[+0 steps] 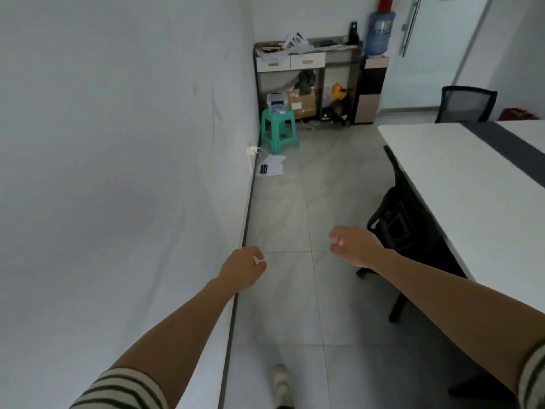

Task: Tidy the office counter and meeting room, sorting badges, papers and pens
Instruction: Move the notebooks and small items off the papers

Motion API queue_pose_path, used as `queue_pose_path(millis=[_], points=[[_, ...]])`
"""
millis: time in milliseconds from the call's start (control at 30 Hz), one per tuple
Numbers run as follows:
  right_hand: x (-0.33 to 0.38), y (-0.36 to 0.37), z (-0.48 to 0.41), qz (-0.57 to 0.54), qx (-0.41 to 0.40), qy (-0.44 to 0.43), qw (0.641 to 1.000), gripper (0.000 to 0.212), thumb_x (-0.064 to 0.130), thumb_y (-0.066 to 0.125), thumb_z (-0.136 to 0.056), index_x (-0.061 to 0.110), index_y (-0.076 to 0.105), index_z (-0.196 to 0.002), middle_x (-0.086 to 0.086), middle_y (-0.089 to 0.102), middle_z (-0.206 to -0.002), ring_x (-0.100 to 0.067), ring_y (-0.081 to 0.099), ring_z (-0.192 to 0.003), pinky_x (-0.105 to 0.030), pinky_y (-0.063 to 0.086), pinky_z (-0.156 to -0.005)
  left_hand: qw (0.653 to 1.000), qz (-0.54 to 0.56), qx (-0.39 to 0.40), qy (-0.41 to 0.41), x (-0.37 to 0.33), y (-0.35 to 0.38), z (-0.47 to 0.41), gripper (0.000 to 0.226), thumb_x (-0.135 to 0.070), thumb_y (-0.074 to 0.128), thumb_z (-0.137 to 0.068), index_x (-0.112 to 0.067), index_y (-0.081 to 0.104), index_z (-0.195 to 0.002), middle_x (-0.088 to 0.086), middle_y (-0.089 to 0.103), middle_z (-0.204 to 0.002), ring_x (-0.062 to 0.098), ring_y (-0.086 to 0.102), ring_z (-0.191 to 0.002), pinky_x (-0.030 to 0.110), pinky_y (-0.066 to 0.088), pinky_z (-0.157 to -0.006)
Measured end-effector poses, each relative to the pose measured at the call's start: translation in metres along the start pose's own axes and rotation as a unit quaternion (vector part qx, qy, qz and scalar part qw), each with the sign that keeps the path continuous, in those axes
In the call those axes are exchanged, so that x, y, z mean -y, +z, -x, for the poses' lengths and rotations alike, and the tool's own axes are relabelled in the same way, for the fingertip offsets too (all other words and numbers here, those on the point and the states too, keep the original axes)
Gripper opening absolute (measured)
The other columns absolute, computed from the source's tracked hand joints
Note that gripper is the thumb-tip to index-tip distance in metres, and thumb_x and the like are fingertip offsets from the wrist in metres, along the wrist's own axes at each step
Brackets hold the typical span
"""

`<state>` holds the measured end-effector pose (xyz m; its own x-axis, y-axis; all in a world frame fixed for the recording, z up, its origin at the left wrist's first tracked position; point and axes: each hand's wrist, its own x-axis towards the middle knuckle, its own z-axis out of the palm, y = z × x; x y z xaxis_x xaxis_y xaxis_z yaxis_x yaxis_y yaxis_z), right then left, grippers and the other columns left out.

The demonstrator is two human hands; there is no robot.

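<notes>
Fingers (258,255) of the left hand (243,268) and right hand (354,246) hang loosely curled, holding nothing, seemingly free for sorting; the papers (295,44) lie heaped on the far table (306,61), well ahead beyond the green stool (278,128).

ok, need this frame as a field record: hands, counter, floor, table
left hand: loosely curled, holds nothing
right hand: relaxed, holds nothing
counter: against far wall, two white drawers
papers: untidy pile on counter top
black bottle: upright on counter, right end
green stool: before counter's left end, white box on it
floor papers: by left wall, dark phone on them
meeting table: white top, dark strip, at right; black chair tucked under
</notes>
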<state>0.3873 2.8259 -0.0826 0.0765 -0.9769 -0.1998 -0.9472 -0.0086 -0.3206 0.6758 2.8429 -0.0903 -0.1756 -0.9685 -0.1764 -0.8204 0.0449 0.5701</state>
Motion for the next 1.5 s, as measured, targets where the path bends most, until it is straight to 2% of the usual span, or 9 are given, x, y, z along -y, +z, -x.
queue_pose_path(millis=[167, 367, 667, 800, 933, 1067, 1267, 1400, 1500], points=[[-0.012, -0.040, -0.130, 0.001, -0.007, 0.040, 0.999, 0.033, 0.039, 0.050, -0.095, 0.027, 0.054, -0.125, 0.002, 0.066, -0.111, -0.020, 0.057, -0.109, -0.032, 0.046, -0.091, 1.000, -0.003, 0.009, 0.027, -0.008, -0.042, -0.151, 0.023, -0.028, 0.058, -0.091, -0.012, 0.063, -0.107, 0.007, 0.064, -0.093, 0.018, 0.059, -0.082, 0.028, 0.047, -0.077], [-0.029, -0.100, -0.251, -0.004, -0.029, 0.071, 0.997, 0.033, 0.039, 0.050, -0.094, 0.029, 0.054, -0.125, 0.005, 0.066, -0.112, -0.019, 0.058, -0.111, -0.031, 0.046, -0.092, 0.998, -0.025, 0.014, 0.052, -0.040, -0.092, -0.312, 0.026, -0.030, 0.058, -0.090, -0.015, 0.063, -0.110, 0.006, 0.063, -0.103, 0.023, 0.059, -0.098, 0.031, 0.048, -0.088], [-0.096, -0.151, -0.471, -0.024, -0.054, 0.088, 0.994, 0.031, 0.037, 0.054, -0.092, 0.029, 0.057, -0.122, 0.006, 0.067, -0.111, -0.018, 0.055, -0.113, -0.030, 0.043, -0.093, 0.995, -0.036, 0.028, 0.085, -0.083, -0.104, -0.552, 0.023, -0.031, 0.058, -0.090, -0.015, 0.062, -0.107, 0.008, 0.064, -0.101, 0.023, 0.060, -0.094, 0.035, 0.050, -0.086], [-0.126, -0.198, -0.586, -0.006, -0.067, 0.089, 0.994, 0.031, 0.037, 0.055, -0.091, 0.029, 0.058, -0.121, 0.006, 0.068, -0.111, -0.017, 0.056, -0.114, -0.029, 0.043, -0.096, 0.996, -0.032, 0.013, 0.080, -0.112, -0.126, -0.661, 0.024, -0.029, 0.058, -0.091, -0.013, 0.062, -0.108, 0.007, 0.064, -0.099, 0.021, 0.059, -0.090, 0.030, 0.047, -0.083], [-0.145, -0.232, -0.685, -0.004, -0.062, 0.088, 0.994, 0.031, 0.041, 0.056, -0.088, 0.032, 0.059, -0.118, 0.006, 0.069, -0.109, -0.019, 0.059, -0.111, -0.032, 0.047, -0.095, 0.998, -0.024, -0.004, 0.063, -0.121, -0.148, -0.751, 0.024, -0.029, 0.059, -0.090, -0.013, 0.063, -0.107, 0.002, 0.061, -0.086, 0.015, 0.057, -0.080, 0.024, 0.042, -0.071], [-0.152, -0.250, -0.779, 0.015, -0.032, 0.072, 0.997, 0.033, 0.041, 0.053, -0.091, 0.033, 0.055, -0.123, 0.007, 0.066, -0.114, -0.018, 0.056, -0.114, -0.031, 0.045, -0.096, 0.999, -0.017, -0.001, 0.034, -0.120, -0.159, -0.843, 0.025, -0.030, 0.059, -0.090, -0.014, 0.062, -0.108, 0.001, 0.059, -0.089, 0.018, 0.059, -0.085, 0.029, 0.047, -0.079], [-0.188, -0.280, -0.936, 0.008, -0.047, 0.068, 0.997, 0.032, 0.040, 0.055, -0.092, 0.029, 0.056, -0.122, 0.007, 0.068, -0.110, -0.018, 0.056, -0.113, -0.030, 0.043, -0.095, 0.998, -0.023, -0.005, 0.052, -0.130, -0.164, -1.021, 0.023, -0.030, 0.060, -0.089, -0.014, 0.063, -0.106, 0.006, 0.063, -0.101, 0.021, 0.058, -0.094, 0.030, 0.046, -0.083], [-0.210, -0.318, -1.024, 0.000, -0.050, 0.101, 0.994, 0.032, 0.038, 0.054, -0.092, 0.027, 0.057, -0.123, 0.004, 0.068, -0.110, -0.019, 0.058, -0.111, -0.030, 0.045, -0.094, 0.997, -0.035, 0.019, 0.071, -0.152, -0.184, -1.133, 0.024, -0.030, 0.059, -0.090, -0.013, 0.061, -0.108, 0.006, 0.062, -0.094, 0.019, 0.057, -0.085, 0.029, 0.046, -0.079], [-0.226, -0.355, -1.087, -0.029, -0.075, 0.120, 0.990, 0.032, 0.037, 0.055, -0.093, 0.026, 0.058, -0.123, 0.003, 0.068, -0.109, -0.019, 0.059, -0.108, -0.030, 0.046, -0.092, 0.995, -0.033, 0.021, 0.093, -0.176, -0.204, -1.223, 0.025, -0.028, 0.058, -0.091, -0.012, 0.062, -0.109, 0.008, 0.063, -0.099, 0.017, 0.054, -0.086, 0.028, 0.043, -0.077]])
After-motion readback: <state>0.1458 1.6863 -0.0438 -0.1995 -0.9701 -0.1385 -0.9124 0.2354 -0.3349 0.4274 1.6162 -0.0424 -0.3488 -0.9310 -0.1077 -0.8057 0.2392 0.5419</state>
